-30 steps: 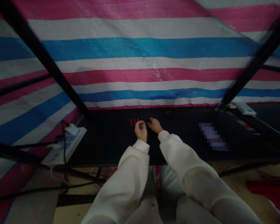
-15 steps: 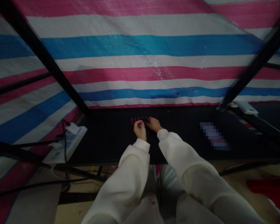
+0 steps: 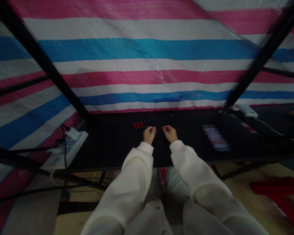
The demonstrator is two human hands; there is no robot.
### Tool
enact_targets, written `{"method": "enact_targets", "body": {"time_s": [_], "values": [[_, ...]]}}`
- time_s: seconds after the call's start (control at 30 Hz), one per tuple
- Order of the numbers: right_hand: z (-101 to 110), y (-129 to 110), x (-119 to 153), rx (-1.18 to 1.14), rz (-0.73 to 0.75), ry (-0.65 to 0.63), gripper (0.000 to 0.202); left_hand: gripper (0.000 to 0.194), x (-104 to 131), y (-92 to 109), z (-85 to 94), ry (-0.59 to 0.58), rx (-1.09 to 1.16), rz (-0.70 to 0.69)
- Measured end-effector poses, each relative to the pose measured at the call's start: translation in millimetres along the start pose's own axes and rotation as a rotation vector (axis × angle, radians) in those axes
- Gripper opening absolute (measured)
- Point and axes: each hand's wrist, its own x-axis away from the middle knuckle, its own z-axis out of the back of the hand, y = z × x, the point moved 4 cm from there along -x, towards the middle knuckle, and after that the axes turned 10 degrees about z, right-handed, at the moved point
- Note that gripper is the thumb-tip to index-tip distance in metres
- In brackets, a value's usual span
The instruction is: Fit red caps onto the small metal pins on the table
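On the black tabletop [image 3: 107,143] stand three small red stick-like pieces [image 3: 138,125] in a row, with a few small dark pieces [image 3: 147,122] just to their right. My left hand [image 3: 149,134] is closest to these, its fingers curled in a pinch below the dark pieces. A short gap to the right, my right hand [image 3: 171,133] also has thumb and fingertips pressed together. Whatever either pinch may contain is too small or hidden to make out. Some tiny pale bits [image 3: 172,115] lie farther back, above my right hand.
A white power strip [image 3: 74,145] with plugs and cables sits at the table's left end. To the right lies a blurred-out flat object [image 3: 215,137]. A white device [image 3: 247,111] with a cable is beyond the right black post [image 3: 252,68]. Striped sheeting [image 3: 142,49] hangs behind.
My hands were together beside the red pieces; now they are apart, the right one having moved right and the left slightly right and down. The red and dark pieces are more exposed.
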Motion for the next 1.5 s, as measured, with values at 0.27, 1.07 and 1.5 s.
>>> {"method": "enact_targets", "body": {"time_s": [0.27,1.07,1.5], "values": [[-2,1,3,0.021,0.021,-0.054,0.026,0.024,-2,-4,1.0,-0.013,0.060,0.037],[-5,3,3,-0.057,0.064,-0.051,0.024,0.026,0,25,-5.9,0.029,-0.595,-0.333],[-8,4,3,-0.026,0.060,-0.068,0.026,0.058,5,38,2.5,0.201,-0.973,-0.195]]}}
